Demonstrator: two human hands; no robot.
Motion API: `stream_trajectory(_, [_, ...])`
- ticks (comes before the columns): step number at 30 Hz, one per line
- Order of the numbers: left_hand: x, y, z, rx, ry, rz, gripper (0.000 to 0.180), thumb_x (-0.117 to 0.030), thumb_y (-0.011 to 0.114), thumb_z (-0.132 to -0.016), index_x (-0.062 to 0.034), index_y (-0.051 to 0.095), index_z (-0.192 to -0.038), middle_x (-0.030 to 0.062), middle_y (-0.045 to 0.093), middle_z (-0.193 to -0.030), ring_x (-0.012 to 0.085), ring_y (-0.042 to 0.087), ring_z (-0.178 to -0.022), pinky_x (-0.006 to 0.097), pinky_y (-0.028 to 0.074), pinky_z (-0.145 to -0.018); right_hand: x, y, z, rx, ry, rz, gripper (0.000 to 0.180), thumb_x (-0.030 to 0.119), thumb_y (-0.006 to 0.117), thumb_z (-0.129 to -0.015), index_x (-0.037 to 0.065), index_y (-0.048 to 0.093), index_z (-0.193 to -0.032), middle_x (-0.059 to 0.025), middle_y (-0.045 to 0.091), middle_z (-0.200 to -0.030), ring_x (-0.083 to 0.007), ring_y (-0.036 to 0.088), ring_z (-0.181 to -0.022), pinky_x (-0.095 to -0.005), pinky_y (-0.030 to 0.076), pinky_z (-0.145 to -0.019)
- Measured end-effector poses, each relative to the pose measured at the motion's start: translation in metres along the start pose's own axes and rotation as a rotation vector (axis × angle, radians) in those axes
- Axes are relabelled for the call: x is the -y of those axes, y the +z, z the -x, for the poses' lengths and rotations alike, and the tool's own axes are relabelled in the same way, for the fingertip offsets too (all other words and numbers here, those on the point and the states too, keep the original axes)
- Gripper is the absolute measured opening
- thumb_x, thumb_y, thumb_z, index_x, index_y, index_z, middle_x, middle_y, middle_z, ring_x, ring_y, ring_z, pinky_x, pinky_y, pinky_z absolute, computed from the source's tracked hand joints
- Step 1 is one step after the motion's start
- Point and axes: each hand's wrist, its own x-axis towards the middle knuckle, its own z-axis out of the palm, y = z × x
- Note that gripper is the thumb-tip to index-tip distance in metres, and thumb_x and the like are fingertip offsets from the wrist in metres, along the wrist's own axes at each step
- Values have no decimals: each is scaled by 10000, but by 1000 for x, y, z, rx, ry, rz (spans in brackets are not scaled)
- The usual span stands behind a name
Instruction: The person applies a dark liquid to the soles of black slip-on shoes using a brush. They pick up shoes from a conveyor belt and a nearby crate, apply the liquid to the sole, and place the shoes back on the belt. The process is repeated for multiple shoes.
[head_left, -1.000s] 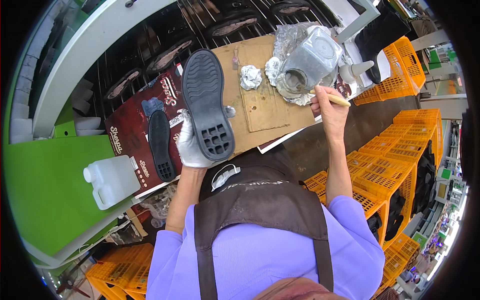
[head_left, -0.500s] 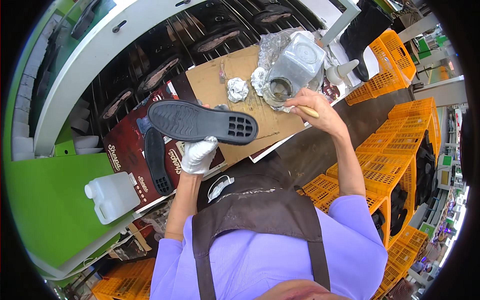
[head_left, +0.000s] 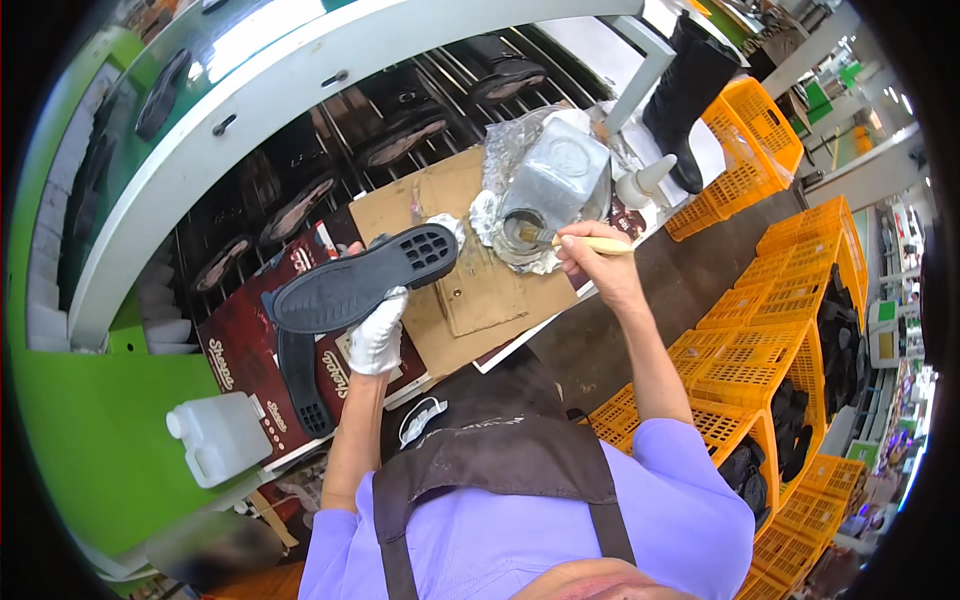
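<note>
My left hand (head_left: 376, 340), in a white glove, grips a black shoe sole (head_left: 345, 285) by its edge, tread side up and tilted, with the heel grid to the right. A second black sole (head_left: 297, 370) lies on the dark red cardboard beneath it. Closed around the handle of a brush (head_left: 605, 245) is my bare right hand (head_left: 607, 268). The brush's bristles are at the round mouth of a clear plastic container (head_left: 562, 165), which lies tipped on crumpled clear wrap. Whether liquid is inside I cannot tell.
Brown cardboard (head_left: 485, 310) covers the bench. A white squeeze bottle (head_left: 640, 187) and a black boot (head_left: 685, 110) stand to the right. A white jug (head_left: 225, 437) sits left on a green surface. Shoes lie on a roller rack (head_left: 330, 150) behind. Yellow crates (head_left: 735, 350) line the right side.
The held sole has tilted, its heel end rising. The brush handle has turned closer to level, and its bristles now show at the container's mouth. My view has shifted slightly.
</note>
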Motion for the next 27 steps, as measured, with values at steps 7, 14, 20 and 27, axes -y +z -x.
stream_trajectory(7, [-1, 13, -2, -7, -24, 37, 701, 70, 651, -744, -116, 341, -1345, 92, 480, -1285, 203, 488, -1169, 329, 389, -1002, -19, 11, 13, -179, -71, -138, 229, 160, 632, -868, -29, 650, -996, -64, 659, -755, -82, 606, -609, -199, 505, -566])
stream_trajectory(14, [15, -1, 2, 49, 0, -45, 694, -91, 704, -782, -123, 321, -1359, 105, 405, -1377, 225, 451, -1220, 351, 427, -965, -34, 10, 24, -167, -75, -137, 215, 154, 701, -815, 3, 679, -967, -19, 648, -762, -58, 570, -636, -195, 467, -580])
stream_trajectory(20, [15, -3, 5, 107, -109, -209, 721, -162, 695, -810, -172, 281, -1401, 35, 406, -1380, 151, 476, -1173, 287, 464, -870, -28, 5, 30, -251, -253, 75, 178, 135, 708, -803, 5, 686, -922, -40, 674, -797, -70, 582, -700, -223, 475, -633])
stream_trajectory(27, [8, 10, 3, 67, -197, -55, 493, -33, 546, -894, -99, 372, -1350, 66, 562, -1178, 163, 573, -997, 325, 467, -877, -51, 4, 21, -281, -402, 120, 190, 158, 717, -781, 17, 677, -902, -82, 682, -780, -114, 632, -694, -254, 501, -646])
